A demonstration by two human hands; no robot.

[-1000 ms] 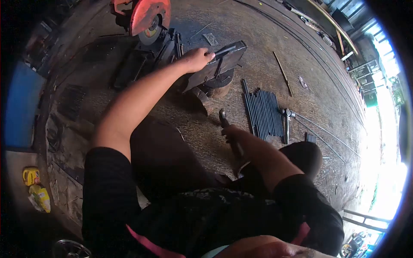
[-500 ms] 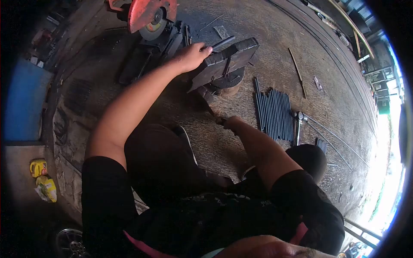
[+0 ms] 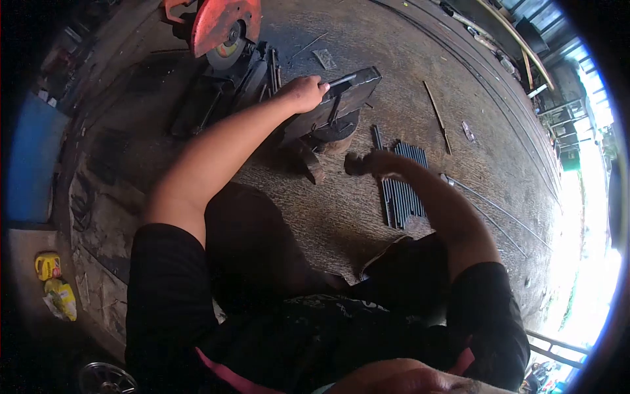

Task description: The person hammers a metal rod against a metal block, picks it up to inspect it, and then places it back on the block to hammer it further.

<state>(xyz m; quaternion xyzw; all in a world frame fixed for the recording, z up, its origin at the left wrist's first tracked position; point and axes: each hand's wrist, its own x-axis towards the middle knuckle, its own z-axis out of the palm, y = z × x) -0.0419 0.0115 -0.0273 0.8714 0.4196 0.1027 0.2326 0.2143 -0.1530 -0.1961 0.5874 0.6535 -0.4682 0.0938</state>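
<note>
My left hand [image 3: 307,94] is closed around a short metal rod [image 3: 344,80], which lies along the top of a dark metal block [image 3: 357,94]. The block rests on a round, stump-like base [image 3: 338,146]. A flat brown metal bar [image 3: 311,164] sticks out from below the block towards me. To the right of this bar is my right hand [image 3: 379,163], closed and blurred, with a dark object at its front that I cannot make out. Beneath and beside the right forearm lies a row of dark cut rods [image 3: 401,197].
A red cut-off saw [image 3: 226,29] stands at the upper left. Long thin rods [image 3: 495,207] lie on the floor at right, and a thin stick [image 3: 438,118] lies further up. Yellow packages [image 3: 59,299] are at the far left, near a blue panel [image 3: 33,157].
My right hand has come off the end of the brown bar and moved right and up. My left hand stays on the rod. The whole view has shifted slightly.
</note>
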